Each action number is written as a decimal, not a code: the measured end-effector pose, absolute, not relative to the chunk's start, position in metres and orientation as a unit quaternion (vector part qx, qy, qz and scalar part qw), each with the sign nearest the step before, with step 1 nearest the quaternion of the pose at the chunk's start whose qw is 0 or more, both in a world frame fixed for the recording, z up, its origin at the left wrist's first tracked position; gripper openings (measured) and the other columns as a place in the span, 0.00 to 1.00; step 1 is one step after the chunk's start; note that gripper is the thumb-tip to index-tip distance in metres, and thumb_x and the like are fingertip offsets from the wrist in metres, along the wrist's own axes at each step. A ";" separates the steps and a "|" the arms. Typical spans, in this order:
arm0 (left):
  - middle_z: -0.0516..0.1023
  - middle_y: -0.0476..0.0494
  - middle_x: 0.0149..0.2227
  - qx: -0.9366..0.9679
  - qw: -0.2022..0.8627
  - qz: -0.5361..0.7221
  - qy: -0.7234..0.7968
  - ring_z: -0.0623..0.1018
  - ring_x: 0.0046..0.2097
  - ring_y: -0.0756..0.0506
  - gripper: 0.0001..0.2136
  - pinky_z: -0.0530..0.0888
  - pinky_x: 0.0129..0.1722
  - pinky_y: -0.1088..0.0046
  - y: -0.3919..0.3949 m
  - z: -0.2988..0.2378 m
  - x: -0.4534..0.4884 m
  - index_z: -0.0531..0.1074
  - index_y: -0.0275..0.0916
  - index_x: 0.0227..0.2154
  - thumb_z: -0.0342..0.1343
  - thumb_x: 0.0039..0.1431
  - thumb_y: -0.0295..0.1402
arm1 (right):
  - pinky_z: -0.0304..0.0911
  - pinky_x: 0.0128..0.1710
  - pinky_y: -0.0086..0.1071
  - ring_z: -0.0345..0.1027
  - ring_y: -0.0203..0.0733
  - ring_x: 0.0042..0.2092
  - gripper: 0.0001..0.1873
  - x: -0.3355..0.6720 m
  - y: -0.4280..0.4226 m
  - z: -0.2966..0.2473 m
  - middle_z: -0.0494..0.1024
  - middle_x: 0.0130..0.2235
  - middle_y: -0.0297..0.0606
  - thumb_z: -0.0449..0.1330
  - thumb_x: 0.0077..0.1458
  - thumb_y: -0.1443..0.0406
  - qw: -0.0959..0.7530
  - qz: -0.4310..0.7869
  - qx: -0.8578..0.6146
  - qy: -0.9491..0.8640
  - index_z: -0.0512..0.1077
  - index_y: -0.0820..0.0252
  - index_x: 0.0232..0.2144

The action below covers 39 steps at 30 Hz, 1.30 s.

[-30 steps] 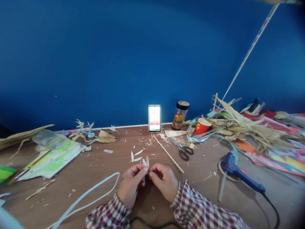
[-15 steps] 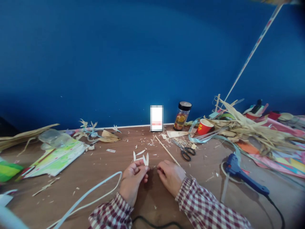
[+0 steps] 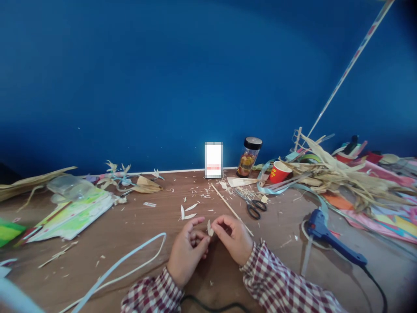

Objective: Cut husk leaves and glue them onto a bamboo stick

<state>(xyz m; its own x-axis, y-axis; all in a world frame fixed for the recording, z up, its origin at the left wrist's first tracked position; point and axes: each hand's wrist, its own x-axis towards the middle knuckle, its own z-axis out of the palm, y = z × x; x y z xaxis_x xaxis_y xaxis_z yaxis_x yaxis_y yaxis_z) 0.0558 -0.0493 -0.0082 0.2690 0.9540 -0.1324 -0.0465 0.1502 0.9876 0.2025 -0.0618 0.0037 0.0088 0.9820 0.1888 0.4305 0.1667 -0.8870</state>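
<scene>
My left hand pinches a small pale petal-shaped piece between thumb and forefinger, its tip pointing up. From the other side, my right hand closes thumb and forefinger at the edge of that same piece. Just beyond my left hand, several similar pale petals lie on the brown table. A thin straw-coloured stick slants across the tabletop behind my right hand. Black-handled scissors lie to the right of it, their blades among pale scraps.
A blue glue gun lies at right, with its cord running forward. Behind are a lidded jar, a red paper cup and dried husks. A painted sheet lies at left; a white cable loops nearer me.
My left hand has moved slightly right, and one petal it was near now lies clear on the table. My right hand has lifted off the table and met the held piece.
</scene>
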 end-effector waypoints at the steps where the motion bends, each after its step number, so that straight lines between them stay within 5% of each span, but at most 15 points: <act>1: 0.71 0.55 0.21 0.505 0.605 0.416 0.454 0.70 0.20 0.52 0.24 0.68 0.17 0.78 -0.049 -0.008 0.056 0.61 0.38 0.45 0.59 0.43 0.37 | 0.58 0.28 0.26 0.63 0.34 0.27 0.11 0.203 -0.061 0.003 0.72 0.25 0.33 0.51 0.54 0.62 0.433 0.313 -0.571 -0.623 0.70 0.62 0.27; 5: 0.69 0.55 0.22 0.479 0.576 0.461 0.475 0.69 0.18 0.53 0.19 0.66 0.15 0.80 -0.049 -0.007 0.055 0.62 0.39 0.43 0.55 0.48 0.39 | 0.59 0.27 0.26 0.64 0.34 0.26 0.09 0.207 -0.057 -0.001 0.72 0.24 0.33 0.53 0.52 0.64 0.401 0.313 -0.605 -0.612 0.72 0.62 0.28; 10: 0.70 0.52 0.24 0.469 0.548 0.494 0.486 0.69 0.20 0.53 0.16 0.68 0.16 0.80 -0.049 -0.007 0.053 0.62 0.39 0.42 0.52 0.52 0.39 | 0.61 0.30 0.29 0.65 0.36 0.28 0.14 0.208 -0.055 -0.012 0.73 0.27 0.33 0.54 0.50 0.66 0.402 0.258 -0.630 -0.612 0.70 0.59 0.41; 18: 0.72 0.47 0.33 0.504 0.482 0.521 0.492 0.71 0.23 0.52 0.17 0.71 0.20 0.76 -0.051 -0.005 0.051 0.60 0.40 0.45 0.51 0.53 0.39 | 0.62 0.31 0.29 0.66 0.36 0.30 0.11 0.212 -0.054 -0.012 0.75 0.30 0.37 0.51 0.53 0.65 0.450 0.244 -0.614 -0.601 0.70 0.61 0.37; 23: 0.70 0.40 0.44 0.597 0.341 0.528 0.499 0.74 0.37 0.45 0.17 0.74 0.36 0.65 -0.052 -0.006 0.047 0.60 0.40 0.48 0.48 0.55 0.36 | 0.63 0.29 0.27 0.66 0.35 0.29 0.11 0.209 -0.054 -0.002 0.74 0.29 0.36 0.51 0.53 0.64 0.482 0.268 -0.582 -0.598 0.70 0.62 0.37; 26: 0.64 0.39 0.53 0.685 0.218 0.518 0.463 0.67 0.52 0.41 0.19 0.64 0.51 0.58 -0.056 -0.006 0.047 0.59 0.40 0.52 0.46 0.56 0.33 | 0.63 0.32 0.27 0.67 0.35 0.32 0.13 0.203 -0.060 0.013 0.74 0.34 0.37 0.50 0.56 0.64 0.475 0.267 -0.564 -0.620 0.69 0.61 0.40; 30: 0.51 0.42 0.61 0.770 0.141 0.459 0.420 0.52 0.61 0.40 0.27 0.50 0.58 0.55 -0.065 -0.007 0.050 0.45 0.41 0.59 0.43 0.57 0.32 | 0.60 0.43 0.30 0.66 0.36 0.41 0.14 0.195 -0.071 0.037 0.74 0.39 0.38 0.45 0.59 0.65 0.422 0.207 -0.547 -0.693 0.68 0.59 0.42; 35: 0.55 0.42 0.60 0.793 0.145 0.425 0.412 0.46 0.62 0.39 0.29 0.47 0.58 0.51 -0.068 -0.010 0.053 0.38 0.42 0.60 0.42 0.58 0.32 | 0.53 0.51 0.37 0.59 0.41 0.50 0.15 0.194 -0.081 0.055 0.74 0.41 0.39 0.45 0.59 0.65 0.286 0.114 -0.557 -0.771 0.69 0.57 0.42; 39: 0.46 0.42 0.63 0.786 0.145 0.430 0.420 0.44 0.62 0.38 0.29 0.46 0.57 0.49 -0.067 -0.010 0.054 0.37 0.43 0.60 0.42 0.58 0.32 | 0.56 0.47 0.36 0.66 0.40 0.44 0.16 0.207 -0.076 0.051 0.75 0.40 0.38 0.43 0.59 0.66 0.222 0.091 -0.585 -0.775 0.63 0.57 0.48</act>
